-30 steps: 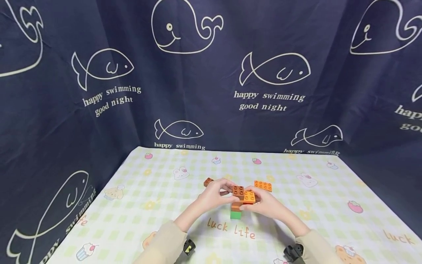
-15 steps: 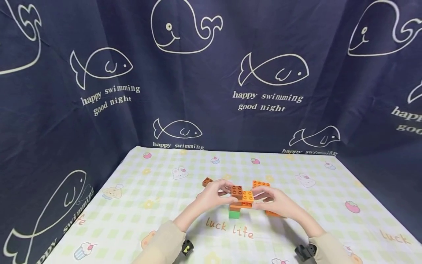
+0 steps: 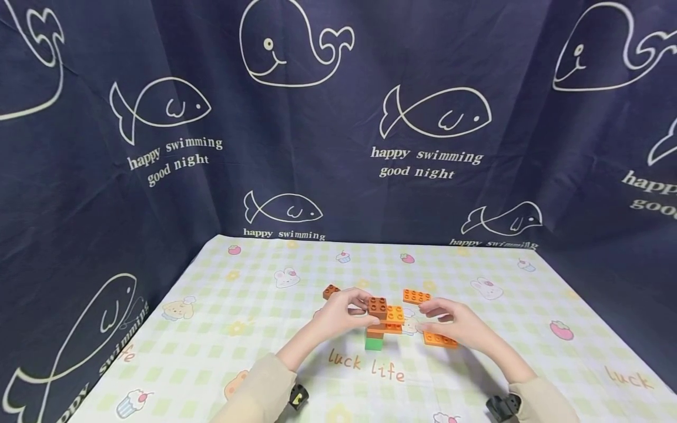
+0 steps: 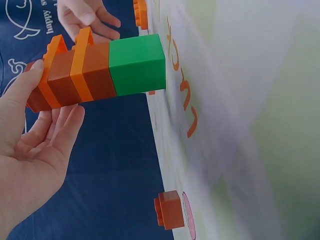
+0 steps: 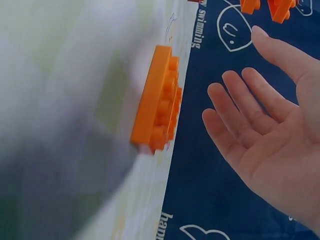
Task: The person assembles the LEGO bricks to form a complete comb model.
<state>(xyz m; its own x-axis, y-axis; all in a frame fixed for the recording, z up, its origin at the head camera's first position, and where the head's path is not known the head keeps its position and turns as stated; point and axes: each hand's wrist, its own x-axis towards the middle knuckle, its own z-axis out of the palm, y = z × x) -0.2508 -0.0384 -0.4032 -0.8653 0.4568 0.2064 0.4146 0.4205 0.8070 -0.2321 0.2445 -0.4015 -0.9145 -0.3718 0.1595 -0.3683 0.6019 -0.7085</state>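
Note:
My left hand (image 3: 344,314) pinches the top brown brick (image 3: 378,306) of a toy-brick stack. In the left wrist view, thumb and fingers lie on opposite sides of it. Below, orange bricks (image 4: 80,67) alternate with brown ones down to a green brick (image 4: 137,65) at the bottom. The orange layers jut out to the right. Whether the green brick touches the table I cannot tell. My right hand (image 3: 457,323) holds nothing, its fingers apart and relaxed, above and beside a flat orange brick (image 5: 155,100) lying on the table.
Another orange brick (image 3: 416,295) lies farther back, behind the stack. A small brown brick (image 3: 331,291) sits beyond my left hand. The table wears a checked, printed cloth (image 3: 238,294), and a dark blue curtain (image 3: 338,135) hangs behind and at both sides.
My right hand has let go of the stack's orange brick and moved right, toward the near flat orange brick. My left hand keeps its pinch on the stack, which stays about where it was.

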